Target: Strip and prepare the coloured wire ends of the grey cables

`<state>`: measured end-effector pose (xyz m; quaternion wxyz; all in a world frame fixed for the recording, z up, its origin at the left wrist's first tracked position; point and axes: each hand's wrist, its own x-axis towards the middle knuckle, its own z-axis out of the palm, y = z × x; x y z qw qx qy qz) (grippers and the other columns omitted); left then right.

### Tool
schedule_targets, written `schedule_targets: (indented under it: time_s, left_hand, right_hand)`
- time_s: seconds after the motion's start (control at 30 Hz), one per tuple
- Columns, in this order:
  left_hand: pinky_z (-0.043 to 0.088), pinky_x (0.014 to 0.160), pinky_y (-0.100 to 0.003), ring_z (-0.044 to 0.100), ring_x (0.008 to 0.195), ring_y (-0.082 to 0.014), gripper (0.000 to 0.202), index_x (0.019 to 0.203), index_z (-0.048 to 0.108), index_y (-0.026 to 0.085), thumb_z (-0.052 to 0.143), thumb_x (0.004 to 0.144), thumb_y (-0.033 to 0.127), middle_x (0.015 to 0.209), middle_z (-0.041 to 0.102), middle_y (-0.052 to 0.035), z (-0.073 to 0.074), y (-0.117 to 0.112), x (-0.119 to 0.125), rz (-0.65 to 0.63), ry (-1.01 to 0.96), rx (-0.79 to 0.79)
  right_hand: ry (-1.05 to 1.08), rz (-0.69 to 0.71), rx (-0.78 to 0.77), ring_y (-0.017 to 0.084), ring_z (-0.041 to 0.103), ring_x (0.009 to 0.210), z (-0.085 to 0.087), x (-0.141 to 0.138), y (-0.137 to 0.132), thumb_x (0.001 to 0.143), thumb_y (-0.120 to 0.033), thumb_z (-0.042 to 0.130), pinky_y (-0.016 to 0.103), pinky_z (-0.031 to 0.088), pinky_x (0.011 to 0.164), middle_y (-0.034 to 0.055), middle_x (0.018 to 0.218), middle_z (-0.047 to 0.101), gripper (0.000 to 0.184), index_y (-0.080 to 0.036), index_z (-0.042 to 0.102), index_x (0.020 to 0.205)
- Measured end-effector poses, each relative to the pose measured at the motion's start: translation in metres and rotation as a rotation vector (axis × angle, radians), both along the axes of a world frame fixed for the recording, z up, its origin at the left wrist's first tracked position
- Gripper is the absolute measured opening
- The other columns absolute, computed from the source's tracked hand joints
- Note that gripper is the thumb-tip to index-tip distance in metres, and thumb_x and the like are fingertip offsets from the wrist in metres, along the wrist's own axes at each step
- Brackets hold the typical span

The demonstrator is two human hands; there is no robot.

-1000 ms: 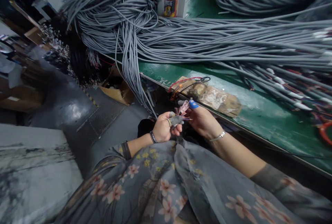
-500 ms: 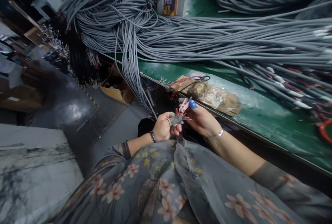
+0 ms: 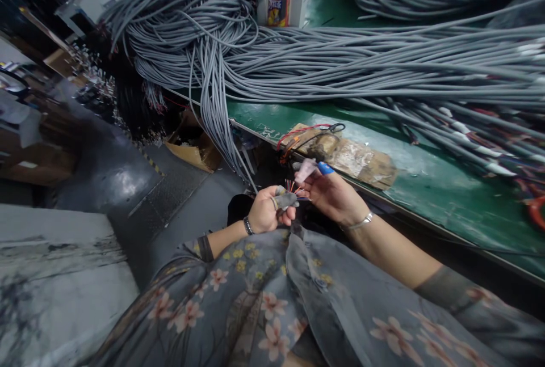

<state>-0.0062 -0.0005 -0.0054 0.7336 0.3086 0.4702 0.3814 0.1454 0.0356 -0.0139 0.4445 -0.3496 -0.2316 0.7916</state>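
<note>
My left hand (image 3: 266, 211), with grey covers on its thumb and finger, is closed round the end of a cable just in front of my body. Thin coloured wires (image 3: 292, 188) fan out from its fingertips, mostly red and orange. To their right is my right hand (image 3: 334, 194), palm partly turned up and fingers loosely apart. Its thumb wears a blue cover (image 3: 326, 168), and a pale pink cover (image 3: 305, 170) is on a finger, somewhat blurred. The right fingertips are close to the wire ends; whether they touch them I cannot make out.
Long grey cables (image 3: 298, 63) run across the green table (image 3: 430, 185) and hang over its edge. A worn board (image 3: 361, 163) with red and black leads lies at that edge. Orange-handled tool (image 3: 537, 211) at far right; a cardboard box (image 3: 191, 151) stands below.
My right hand has moved slightly right, away from the wires, and its thumb and finger have parted a little. My left hand has shifted slightly left, still gripping the cable.
</note>
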Motion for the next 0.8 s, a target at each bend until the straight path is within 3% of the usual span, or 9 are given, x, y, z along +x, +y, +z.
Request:
schedule_targets:
  time_s: [0.23,0.37,0.57,0.67,0.8]
  left_hand:
    - [0.028,0.029,-0.018,0.043,0.028,-0.0073,0.05,0.059,0.047,0.017,0.077,0.049,0.055,0.042,0.055,0.0027,-0.001,0.001,0.0,-0.02,-0.037,0.013]
    - [0.028,0.029,-0.017,0.043,0.028,-0.0074,0.048,0.059,0.049,0.016,0.079,0.047,0.051,0.041,0.055,0.003,0.003,0.005,0.001,0.001,-0.091,0.01]
    - [0.027,0.028,-0.018,0.043,0.027,-0.0081,0.047,0.058,0.048,0.016,0.08,0.047,0.049,0.041,0.054,0.0021,0.003,0.007,0.004,-0.004,-0.117,-0.012]
    - [0.027,0.029,-0.018,0.042,0.027,-0.008,0.048,0.058,0.046,0.017,0.08,0.048,0.05,0.041,0.054,0.0024,0.001,0.007,0.004,-0.014,-0.124,-0.008]
    - [0.027,0.029,-0.018,0.042,0.027,-0.0078,0.048,0.059,0.048,0.016,0.08,0.047,0.05,0.041,0.054,0.0025,-0.001,0.008,0.004,-0.01,-0.12,-0.012]
  right_hand:
    - [-0.031,-0.031,0.007,0.009,0.058,0.06,0.002,-0.002,0.001,0.069,-0.043,0.077,0.02,0.051,0.055,-0.0014,0.071,0.066,0.024,-0.021,0.068,0.073]
    - [-0.11,-0.069,0.037,0.01,0.057,0.058,0.001,-0.006,0.0,0.063,-0.052,0.078,0.022,0.051,0.054,-0.0012,0.068,0.065,0.036,-0.021,0.068,0.078]
    - [-0.422,-0.352,0.264,0.007,0.042,0.045,-0.002,-0.012,-0.003,0.055,-0.068,0.074,0.022,0.04,0.048,-0.0045,0.05,0.052,0.051,-0.02,0.057,0.057]
    - [-0.419,-0.296,0.273,0.009,0.046,0.048,-0.003,-0.013,-0.003,0.058,-0.075,0.066,0.024,0.041,0.049,-0.0024,0.054,0.055,0.055,-0.02,0.061,0.061]
    - [-0.192,-0.153,0.13,0.012,0.054,0.054,-0.004,-0.015,0.002,0.061,-0.072,0.068,0.026,0.046,0.052,-0.0009,0.061,0.06,0.052,-0.02,0.064,0.067]
